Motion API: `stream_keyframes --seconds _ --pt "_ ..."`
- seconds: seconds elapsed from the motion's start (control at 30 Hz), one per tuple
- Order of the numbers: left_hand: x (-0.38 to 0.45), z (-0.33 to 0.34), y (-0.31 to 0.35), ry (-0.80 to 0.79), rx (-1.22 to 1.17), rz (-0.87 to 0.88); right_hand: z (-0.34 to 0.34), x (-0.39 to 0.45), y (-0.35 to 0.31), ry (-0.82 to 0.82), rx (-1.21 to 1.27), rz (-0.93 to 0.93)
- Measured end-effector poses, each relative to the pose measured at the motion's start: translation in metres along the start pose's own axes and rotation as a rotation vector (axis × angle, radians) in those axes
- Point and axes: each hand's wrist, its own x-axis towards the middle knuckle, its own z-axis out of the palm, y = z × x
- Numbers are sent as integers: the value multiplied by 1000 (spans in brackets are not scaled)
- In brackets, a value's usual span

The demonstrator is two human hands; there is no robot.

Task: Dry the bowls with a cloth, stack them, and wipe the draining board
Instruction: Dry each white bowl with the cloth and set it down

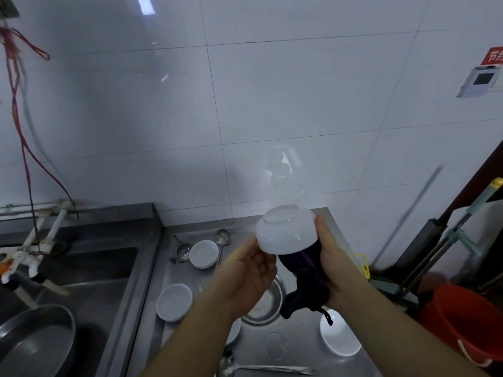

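I hold a white bowl (287, 229) upside down in the air above the steel draining board (299, 346). My left hand (249, 270) cups its lower left rim. My right hand (333, 265) grips its right side and a dark cloth (304, 284) that goes up into the bowl and hangs below it. Three more white bowls lie on the board: one at the back (204, 253), one at the left (174, 302), one at the right front (339, 336). Another white dish (234, 331) shows partly under my left forearm.
A steel plate (265, 303) sits under my hands. Ladles (221, 238) lie at the back of the board, and a spoon (261, 370) at the front. A sink (81, 268) with a metal basin (35, 341) is on the left. A red bucket (468, 325) and mop handles stand at the right.
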Motion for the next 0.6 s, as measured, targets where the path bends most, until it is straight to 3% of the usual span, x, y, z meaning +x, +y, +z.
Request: stream_keyframes --seconds 0.23,0.33,0.47,0.6 --pt "-2 11 23 13 -34 152 -4 0 26 269 -338 48" --pt "-6 10 29 7 11 223 -13 3 34 365 -365 90" --pt "-7 2 28 94 233 295 -2 5 15 430 -401 -245" --pt "-10 2 18 42 471 304 26 -5 -11 265 -598 -656"
